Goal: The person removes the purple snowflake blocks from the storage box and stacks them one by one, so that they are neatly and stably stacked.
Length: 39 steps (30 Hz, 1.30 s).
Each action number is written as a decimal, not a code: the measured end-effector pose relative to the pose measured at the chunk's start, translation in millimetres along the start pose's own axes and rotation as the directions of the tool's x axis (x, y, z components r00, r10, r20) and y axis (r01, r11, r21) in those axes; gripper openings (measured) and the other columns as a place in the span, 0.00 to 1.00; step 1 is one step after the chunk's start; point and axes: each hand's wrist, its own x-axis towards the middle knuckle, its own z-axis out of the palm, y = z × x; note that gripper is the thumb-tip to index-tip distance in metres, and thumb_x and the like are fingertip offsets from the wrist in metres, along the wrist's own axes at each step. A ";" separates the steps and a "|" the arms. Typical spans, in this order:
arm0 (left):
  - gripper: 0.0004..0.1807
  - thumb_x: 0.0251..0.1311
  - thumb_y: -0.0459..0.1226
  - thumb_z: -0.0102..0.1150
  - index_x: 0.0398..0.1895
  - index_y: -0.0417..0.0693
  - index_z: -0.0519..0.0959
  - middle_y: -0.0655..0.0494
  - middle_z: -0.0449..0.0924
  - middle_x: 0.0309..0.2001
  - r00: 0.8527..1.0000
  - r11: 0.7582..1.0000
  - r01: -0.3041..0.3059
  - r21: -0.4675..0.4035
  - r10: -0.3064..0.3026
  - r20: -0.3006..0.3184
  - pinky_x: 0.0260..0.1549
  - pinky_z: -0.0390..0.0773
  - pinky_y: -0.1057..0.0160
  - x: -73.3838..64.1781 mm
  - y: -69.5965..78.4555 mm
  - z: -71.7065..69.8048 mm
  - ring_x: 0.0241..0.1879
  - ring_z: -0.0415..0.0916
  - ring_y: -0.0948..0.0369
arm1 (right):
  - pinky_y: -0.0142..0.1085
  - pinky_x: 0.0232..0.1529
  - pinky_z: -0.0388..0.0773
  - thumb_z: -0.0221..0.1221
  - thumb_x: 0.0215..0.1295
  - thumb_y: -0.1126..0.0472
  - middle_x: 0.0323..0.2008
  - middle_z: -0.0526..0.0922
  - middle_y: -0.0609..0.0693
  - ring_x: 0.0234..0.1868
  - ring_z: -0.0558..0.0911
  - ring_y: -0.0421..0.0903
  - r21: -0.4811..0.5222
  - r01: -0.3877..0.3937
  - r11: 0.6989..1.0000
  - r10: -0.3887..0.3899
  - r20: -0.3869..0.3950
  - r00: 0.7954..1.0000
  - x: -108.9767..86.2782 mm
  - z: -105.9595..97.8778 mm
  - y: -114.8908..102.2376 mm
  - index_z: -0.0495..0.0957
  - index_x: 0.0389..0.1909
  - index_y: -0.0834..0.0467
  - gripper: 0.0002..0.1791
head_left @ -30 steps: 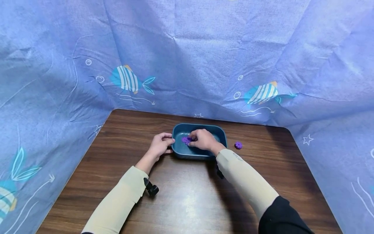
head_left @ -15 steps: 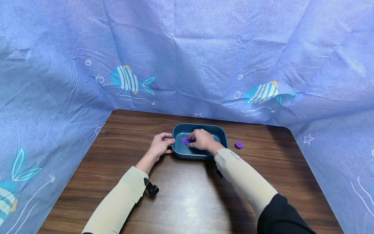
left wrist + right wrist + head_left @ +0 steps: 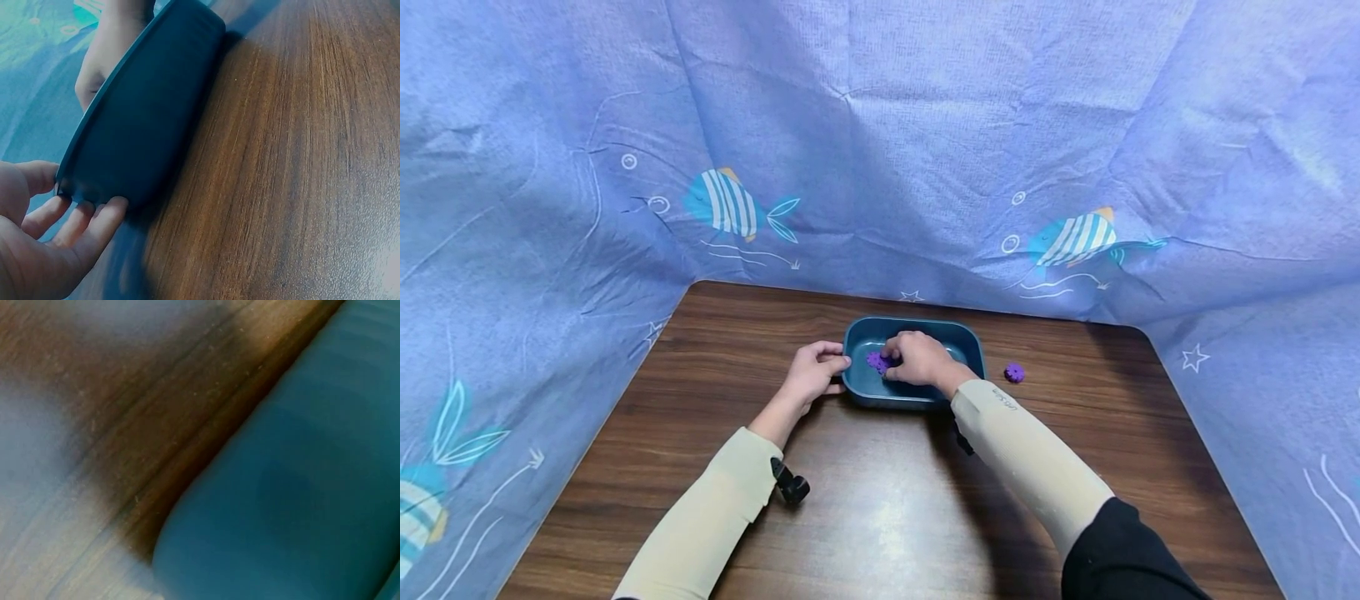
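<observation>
while the left hand (image 3: 811, 371) grips the left end of the dark teal tray (image 3: 895, 402) at frame center, the right hand (image 3: 919, 360) is inside, thumb and fingertips seemingly clamped on purple notched discs (image 3: 874, 361). progress, judged: at least two discs in; one loose purple disc (image 3: 1014, 372) remains on the table (image 3: 887, 500), right of center. exact count hidden by the right hand; right-wrist view blurred, fingers out of shot.

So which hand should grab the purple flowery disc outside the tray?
Probably the right hand: the purple notched disc lies just right of the blue tray, on that hand's side. The left hand holds the tray's opposite end.
</observation>
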 end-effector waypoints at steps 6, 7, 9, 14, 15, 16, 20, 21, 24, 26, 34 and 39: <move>0.22 0.69 0.31 0.61 0.64 0.34 0.75 0.42 0.80 0.51 1.000 1.000 0.000 -0.001 0.000 0.007 0.37 0.90 0.57 -2.0 2.7 0.3 0.50 0.83 0.45 | 0.44 0.54 0.82 0.72 0.63 0.49 0.45 0.82 0.47 0.46 0.79 0.45 -0.012 0.007 1.000 -0.007 0.018 1.000 1.4 -1.0 -2.4 0.87 0.52 0.48 0.18; 0.22 0.69 0.31 0.61 0.64 0.34 0.75 0.42 0.79 0.51 1.000 1.000 0.001 -0.001 -0.001 0.008 0.37 0.90 0.57 -2.2 3.0 0.4 0.51 0.83 0.45 | 0.44 0.54 0.82 0.72 0.63 0.50 0.45 0.82 0.47 0.46 0.79 0.45 -0.013 0.008 1.000 -0.007 0.020 1.000 1.5 -1.1 -2.9 0.87 0.52 0.49 0.18; 0.22 0.70 0.31 0.61 0.64 0.34 0.75 0.42 0.79 0.51 1.000 1.000 0.003 0.002 -0.003 0.008 0.38 0.90 0.57 -2.4 3.4 0.5 0.51 0.83 0.45 | 0.45 0.55 0.82 0.71 0.63 0.50 0.46 0.83 0.47 0.47 0.80 0.45 -0.014 0.010 1.000 -0.010 0.021 1.000 1.4 -1.4 -4.0 0.87 0.52 0.49 0.18; 0.22 0.70 0.32 0.61 0.65 0.34 0.74 0.42 0.79 0.51 1.000 1.000 0.000 0.008 0.000 0.007 0.40 0.90 0.55 -2.3 2.9 0.7 0.52 0.82 0.43 | 0.45 0.57 0.82 0.71 0.64 0.50 0.48 0.84 0.48 0.48 0.81 0.45 -0.012 0.013 1.000 -0.013 0.036 0.999 0.6 -2.3 -6.8 0.87 0.53 0.50 0.18; 0.22 0.70 0.32 0.62 0.65 0.34 0.74 0.41 0.79 0.51 1.000 1.000 -0.001 0.010 0.001 0.007 0.40 0.90 0.55 -2.2 2.5 0.6 0.52 0.82 0.43 | 0.45 0.57 0.82 0.70 0.64 0.50 0.48 0.84 0.48 0.48 0.81 0.45 -0.016 0.013 1.000 -0.012 0.039 0.999 0.6 -2.5 -7.2 0.87 0.53 0.51 0.19; 0.22 0.70 0.32 0.62 0.65 0.35 0.75 0.41 0.79 0.51 1.000 1.000 -0.001 0.011 0.001 0.007 0.40 0.90 0.55 -2.1 2.3 0.6 0.52 0.82 0.43 | 0.45 0.57 0.82 0.70 0.64 0.50 0.48 0.85 0.48 0.48 0.81 0.45 -0.019 0.012 1.000 -0.012 0.043 0.999 0.7 -2.7 -7.4 0.87 0.53 0.51 0.19; 0.22 0.70 0.32 0.62 0.64 0.34 0.74 0.41 0.80 0.50 1.000 1.000 -0.004 0.012 0.004 0.008 0.39 0.90 0.55 -1.1 1.6 0.1 0.51 0.83 0.43 | 0.45 0.59 0.81 0.70 0.65 0.49 0.49 0.86 0.49 0.50 0.81 0.45 -0.057 0.025 0.998 -0.021 0.063 0.998 1.3 -5.0 -9.0 0.87 0.55 0.51 0.19; 0.22 0.69 0.32 0.62 0.64 0.34 0.74 0.42 0.80 0.50 1.000 1.000 -0.004 0.011 0.004 0.007 0.39 0.90 0.55 -1.0 1.9 -0.2 0.51 0.82 0.43 | 0.45 0.60 0.81 0.70 0.65 0.49 0.50 0.86 0.49 0.50 0.81 0.45 -0.068 0.031 0.997 -0.026 0.065 0.998 1.6 -5.7 -9.5 0.87 0.55 0.51 0.19; 0.22 0.69 0.32 0.62 0.65 0.34 0.74 0.42 0.80 0.50 1.000 1.000 -0.004 0.009 0.004 0.005 0.40 0.90 0.54 -0.8 3.4 -0.8 0.52 0.82 0.43 | 0.45 0.60 0.81 0.70 0.65 0.50 0.52 0.87 0.49 0.52 0.82 0.46 -0.097 0.051 0.994 -0.044 0.075 0.996 2.4 -8.2 -11.4 0.87 0.56 0.51 0.20; 0.22 0.69 0.32 0.62 0.65 0.34 0.75 0.41 0.80 0.51 1.000 1.000 -0.005 0.008 0.005 0.004 0.40 0.90 0.54 -0.8 4.0 -1.0 0.52 0.82 0.42 | 0.45 0.61 0.81 0.70 0.65 0.50 0.52 0.87 0.49 0.53 0.82 0.46 -0.101 0.057 0.993 -0.049 0.077 0.996 3.3 -9.1 -12.3 0.86 0.56 0.52 0.20; 0.21 0.70 0.32 0.62 0.63 0.35 0.76 0.40 0.80 0.51 1.000 1.000 0.008 0.014 -0.008 0.006 0.39 0.90 0.55 0.5 1.8 -0.5 0.51 0.83 0.44 | 0.44 0.60 0.81 0.71 0.63 0.50 0.50 0.84 0.49 0.51 0.81 0.45 -0.056 0.033 0.998 -0.029 0.075 0.997 4.1 -7.1 -8.5 0.85 0.54 0.53 0.20; 0.21 0.69 0.32 0.62 0.63 0.35 0.76 0.41 0.80 0.51 1.000 1.000 0.007 0.011 -0.007 0.000 0.36 0.90 0.58 -0.2 1.0 0.0 0.51 0.83 0.44 | 0.44 0.58 0.82 0.71 0.63 0.50 0.48 0.85 0.47 0.49 0.80 0.44 0.003 0.015 1.000 -0.016 0.053 0.998 1.3 -6.6 -2.1 0.86 0.52 0.51 0.18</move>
